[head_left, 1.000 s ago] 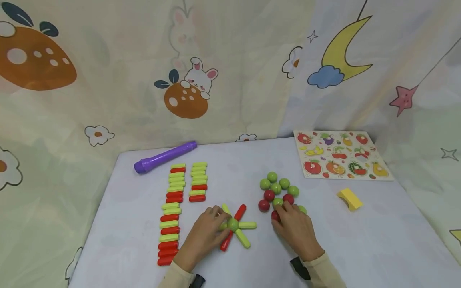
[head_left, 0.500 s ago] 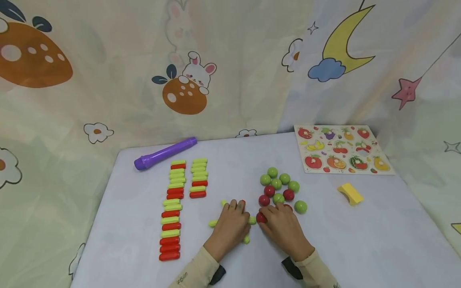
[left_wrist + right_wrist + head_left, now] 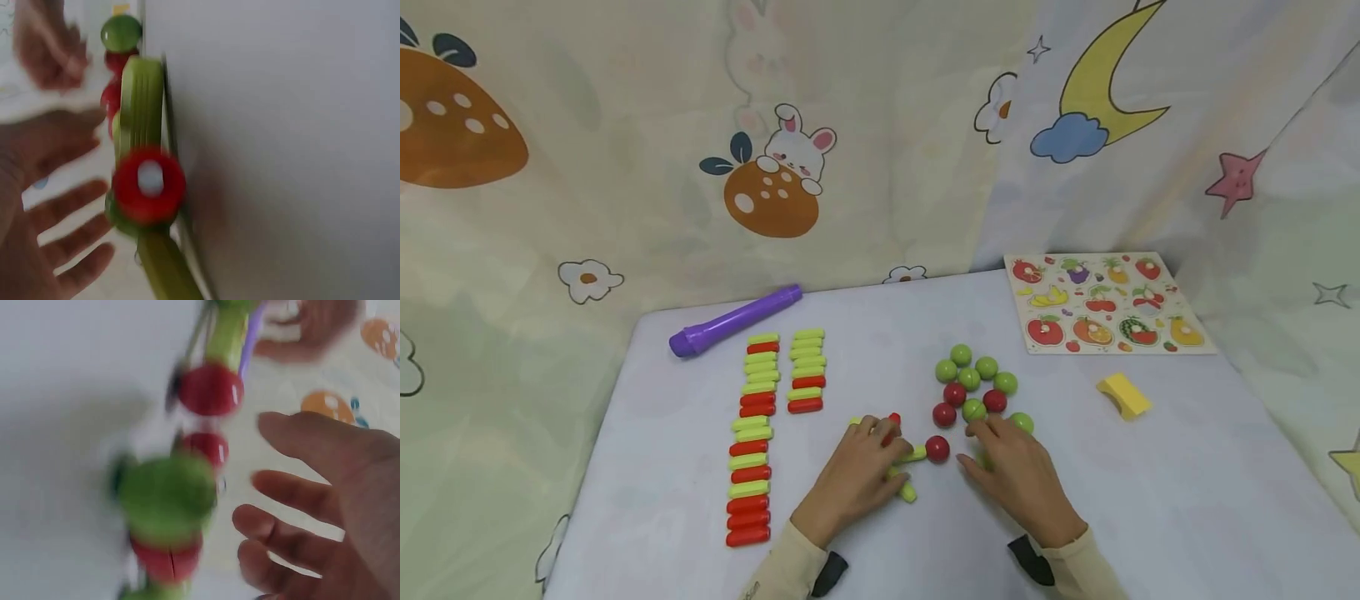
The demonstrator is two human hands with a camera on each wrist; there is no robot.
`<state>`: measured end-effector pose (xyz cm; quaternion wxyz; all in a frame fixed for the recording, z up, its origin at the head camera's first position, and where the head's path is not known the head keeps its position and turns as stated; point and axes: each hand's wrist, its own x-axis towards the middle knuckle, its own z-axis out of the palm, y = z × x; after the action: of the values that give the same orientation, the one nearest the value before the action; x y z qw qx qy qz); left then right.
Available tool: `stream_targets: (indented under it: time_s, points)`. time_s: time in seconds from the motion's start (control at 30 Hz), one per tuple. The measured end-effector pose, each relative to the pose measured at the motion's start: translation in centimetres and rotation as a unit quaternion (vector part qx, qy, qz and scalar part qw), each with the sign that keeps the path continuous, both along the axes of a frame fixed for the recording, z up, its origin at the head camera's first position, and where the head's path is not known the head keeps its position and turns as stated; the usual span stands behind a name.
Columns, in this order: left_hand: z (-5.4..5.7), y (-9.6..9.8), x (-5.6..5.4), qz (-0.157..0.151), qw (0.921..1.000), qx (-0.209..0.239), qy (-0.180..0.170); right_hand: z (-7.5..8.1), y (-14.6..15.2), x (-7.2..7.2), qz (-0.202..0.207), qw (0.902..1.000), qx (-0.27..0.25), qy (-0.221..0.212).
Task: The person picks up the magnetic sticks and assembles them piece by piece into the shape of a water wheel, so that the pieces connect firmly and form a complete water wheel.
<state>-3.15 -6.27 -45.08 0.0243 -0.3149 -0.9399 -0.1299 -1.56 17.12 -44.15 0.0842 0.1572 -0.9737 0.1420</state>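
Note:
My left hand (image 3: 859, 473) hovers over a star of red and yellow-green sticks, hiding its middle; in the left wrist view its fingers (image 3: 78, 206) are spread and hold nothing. A blurred red stick end (image 3: 150, 184) shows beside them. At the tip of the star's right-hand green stick (image 3: 914, 454) sits a red ball (image 3: 937, 449). To the right of that ball is my right hand (image 3: 1021, 475), partly over a green ball (image 3: 984, 460). In the right wrist view its loosely bent fingers (image 3: 294, 487) look apart from the blurred green ball (image 3: 165, 499).
Several green and red balls (image 3: 969, 379) cluster behind my right hand. Two columns of sticks (image 3: 749, 447) lie to the left. At the back are a purple tube (image 3: 735, 321) and a fruit puzzle board (image 3: 1105, 304). A yellow arch block (image 3: 1124, 395) lies right.
My right hand brought a red ball left to the star's right-hand stick, let go and moved back right. The left hand shifted right over the star, then slightly back left.

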Motion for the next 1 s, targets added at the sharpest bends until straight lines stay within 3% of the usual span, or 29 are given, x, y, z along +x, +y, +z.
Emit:
stream_targets:
  time_s: [0.13, 0.23, 0.33, 0.47, 0.57, 0.73, 1.0]
  points:
    - [-0.1, -1.4, 0.4, -0.008, 0.9979, 0.005, -0.065, 0.6, 1.3, 0.6, -0.034, 0.9978, 0.016, -0.055]
    - [-0.8, -1.6, 0.3, -0.012, 0.9983, 0.002, -0.058, 0.7, 1.1, 0.7, -0.035, 0.9953, 0.016, -0.089]
    - [-1.1, -1.3, 0.2, -0.014, 0.9998, -0.003, -0.015, 0.6, 0.1, 0.7, -0.024, 0.9932, 0.003, -0.114]
    - [-1.0, -0.8, -0.1, 0.024, 0.9983, -0.026, 0.045, 0.1, -1.1, 0.5, 0.003, 0.9945, -0.005, -0.105]
    - [-0.8, -0.3, -0.4, 0.051, 0.9957, -0.042, 0.065, -0.6, -2.0, 0.1, 0.026, 0.9969, -0.007, -0.074]
    - [-0.5, 0.1, -0.7, 0.051, 0.9959, -0.053, 0.051, -1.3, -3.1, -0.5, 0.064, 0.9966, -0.026, -0.043]
    - [-0.5, 0.0, -0.6, 0.052, 0.9954, -0.073, 0.034, -1.7, -3.2, -0.6, 0.077, 0.9947, -0.043, -0.052]
